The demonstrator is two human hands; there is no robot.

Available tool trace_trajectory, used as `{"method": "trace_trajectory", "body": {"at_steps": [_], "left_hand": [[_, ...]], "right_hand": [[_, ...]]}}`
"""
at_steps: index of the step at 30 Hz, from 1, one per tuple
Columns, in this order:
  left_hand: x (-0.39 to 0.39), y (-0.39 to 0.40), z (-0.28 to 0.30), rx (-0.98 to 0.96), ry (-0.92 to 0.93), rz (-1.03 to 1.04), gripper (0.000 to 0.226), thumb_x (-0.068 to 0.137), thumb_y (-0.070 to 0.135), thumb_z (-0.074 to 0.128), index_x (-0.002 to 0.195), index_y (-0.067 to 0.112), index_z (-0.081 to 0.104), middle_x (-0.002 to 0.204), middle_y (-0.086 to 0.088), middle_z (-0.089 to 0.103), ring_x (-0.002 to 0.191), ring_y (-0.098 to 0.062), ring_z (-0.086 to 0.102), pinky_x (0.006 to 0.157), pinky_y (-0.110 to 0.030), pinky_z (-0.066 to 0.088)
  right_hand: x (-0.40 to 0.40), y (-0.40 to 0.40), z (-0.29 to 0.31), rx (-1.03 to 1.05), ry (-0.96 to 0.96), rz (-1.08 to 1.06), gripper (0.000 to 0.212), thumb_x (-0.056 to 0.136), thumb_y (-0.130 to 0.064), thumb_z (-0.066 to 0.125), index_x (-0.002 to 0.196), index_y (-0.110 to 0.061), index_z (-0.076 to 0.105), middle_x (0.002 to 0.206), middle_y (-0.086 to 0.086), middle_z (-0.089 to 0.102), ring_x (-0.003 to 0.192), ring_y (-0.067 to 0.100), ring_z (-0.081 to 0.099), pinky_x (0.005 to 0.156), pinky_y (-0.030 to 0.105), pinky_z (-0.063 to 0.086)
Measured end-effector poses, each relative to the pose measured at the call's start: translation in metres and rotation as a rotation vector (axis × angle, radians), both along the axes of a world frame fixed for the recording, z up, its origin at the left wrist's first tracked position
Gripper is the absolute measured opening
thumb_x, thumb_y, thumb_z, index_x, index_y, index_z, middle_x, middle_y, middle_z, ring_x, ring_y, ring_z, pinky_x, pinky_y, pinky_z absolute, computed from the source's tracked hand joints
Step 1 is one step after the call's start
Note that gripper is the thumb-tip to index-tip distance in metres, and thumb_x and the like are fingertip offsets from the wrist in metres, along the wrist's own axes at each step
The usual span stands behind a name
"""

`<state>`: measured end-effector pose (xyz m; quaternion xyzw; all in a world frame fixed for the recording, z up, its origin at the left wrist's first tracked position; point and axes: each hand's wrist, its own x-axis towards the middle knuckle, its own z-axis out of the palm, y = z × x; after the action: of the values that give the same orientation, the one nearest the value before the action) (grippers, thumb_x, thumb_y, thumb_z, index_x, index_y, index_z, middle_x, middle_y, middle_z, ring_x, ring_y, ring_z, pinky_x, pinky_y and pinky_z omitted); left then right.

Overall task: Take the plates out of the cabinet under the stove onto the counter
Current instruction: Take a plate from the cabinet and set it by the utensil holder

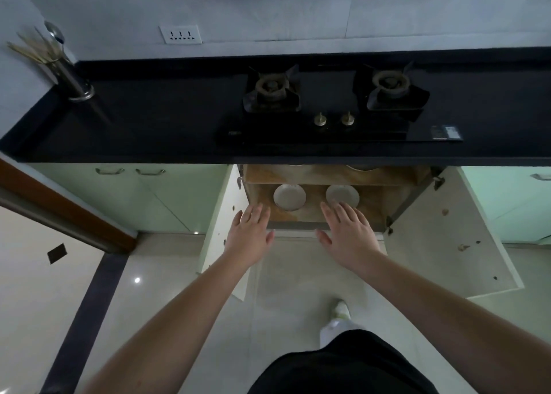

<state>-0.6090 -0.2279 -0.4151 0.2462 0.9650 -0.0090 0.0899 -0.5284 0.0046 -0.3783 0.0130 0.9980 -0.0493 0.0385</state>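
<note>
— Standing far left on the black worktop (149,116), is that a utensil holder?

— Yes, a metal utensil holder (70,77) is sitting near the worktop's left end, with chopsticks and a ladle poking out. A wall socket (180,34) is showing above it, further right.

— And the stove?

— The two-burner stove (334,110) is lying set into the worktop, right above the cabinet (316,179), whose left door (222,229) and right door (441,235) are both hanging open.

— Where are the plates sitting?

— On the cabinet's lower shelf: the left plate (289,196) and the right plate (342,195) are lying side by side, apart from each other.

— What are the hands doing?

— The left hand (249,235) is hovering palm down before the shelf edge, fingers (256,215) straight and spread, holding nothing. The right hand (348,232) is mirroring it, fingers stretched out with the tips overlapping the right plate's near rim; whether they are touching it, I cannot tell.
</note>
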Motion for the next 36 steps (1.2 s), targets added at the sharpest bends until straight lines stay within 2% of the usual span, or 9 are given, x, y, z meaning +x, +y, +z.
{"method": "trace_trajectory", "body": {"at_steps": [7,11,13,16,20,26,30,36], "left_hand": [[-0.038,0.041,-0.01,-0.013,0.003,0.022,0.068,0.098,0.055,0.013,0.157,0.021,0.013,0.166,-0.006,0.008,0.152,-0.029,-0.003,0.119,-0.043,-0.001],[-0.059,0.059,-0.022,0.009,-0.002,0.08,0.066,0.1,0.053,0.02,0.157,0.019,0.017,0.166,-0.006,0.012,0.152,-0.027,0.003,0.121,-0.043,0.005],[-0.07,0.065,-0.03,0.019,0.007,0.107,0.069,0.098,0.055,0.014,0.156,0.019,0.019,0.165,-0.006,0.016,0.152,-0.027,0.007,0.121,-0.043,0.009],[-0.089,0.071,-0.052,0.051,0.008,0.111,0.073,0.095,0.058,0.005,0.157,0.019,0.017,0.165,-0.006,0.017,0.151,-0.026,0.008,0.121,-0.042,0.006],[-0.119,0.077,-0.101,0.093,0.046,0.1,0.073,0.096,0.06,0.003,0.156,0.021,0.017,0.164,-0.006,0.018,0.152,-0.025,0.009,0.12,-0.04,0.004],[-0.151,0.093,-0.195,0.113,0.061,0.091,0.068,0.099,0.056,0.014,0.155,0.019,0.023,0.162,-0.008,0.027,0.151,-0.028,0.016,0.12,-0.049,0.021],[-0.182,0.104,-0.263,0.145,0.073,0.106,0.069,0.096,0.055,0.015,0.156,0.021,0.02,0.163,-0.007,0.024,0.151,-0.029,0.014,0.121,-0.05,0.018],[-0.228,0.127,-0.333,0.217,0.203,0.117,0.069,0.097,0.057,0.009,0.152,0.022,0.031,0.16,-0.006,0.032,0.149,-0.025,0.02,0.119,-0.046,0.016]], "right_hand": [[-0.054,0.024,-0.02,-0.07,-0.015,0.077,0.063,0.1,-0.051,0.023,0.152,-0.017,0.022,0.158,0.006,0.028,0.147,0.023,0.02,0.121,0.041,0.016],[-0.087,0.042,-0.04,-0.1,-0.048,0.088,0.062,0.099,-0.05,0.023,0.152,-0.018,0.022,0.158,0.006,0.028,0.147,0.023,0.02,0.119,0.039,0.013],[-0.103,0.049,-0.054,-0.102,-0.058,0.086,0.061,0.1,-0.049,0.026,0.152,-0.018,0.023,0.158,0.006,0.029,0.147,0.023,0.021,0.119,0.038,0.013],[-0.126,0.054,-0.079,-0.088,-0.065,0.071,0.062,0.1,-0.05,0.025,0.152,-0.017,0.024,0.158,0.006,0.03,0.147,0.022,0.021,0.119,0.038,0.013],[-0.153,0.055,-0.122,-0.067,-0.028,0.05,0.061,0.1,-0.048,0.027,0.15,-0.015,0.03,0.156,0.007,0.033,0.145,0.023,0.026,0.119,0.038,0.015],[-0.191,0.053,-0.2,-0.048,0.017,0.043,0.064,0.098,-0.049,0.018,0.153,-0.017,0.022,0.16,0.006,0.024,0.148,0.022,0.016,0.122,0.039,0.01],[-0.221,0.058,-0.267,-0.062,0.042,0.026,0.061,0.099,-0.045,0.024,0.153,-0.017,0.021,0.161,0.005,0.02,0.149,0.022,0.014,0.121,0.04,0.01],[-0.266,0.073,-0.352,0.003,0.074,0.026,0.06,0.101,-0.048,0.023,0.154,-0.021,0.016,0.163,0.005,0.011,0.149,0.024,0.009,0.12,0.04,0.002]]}}
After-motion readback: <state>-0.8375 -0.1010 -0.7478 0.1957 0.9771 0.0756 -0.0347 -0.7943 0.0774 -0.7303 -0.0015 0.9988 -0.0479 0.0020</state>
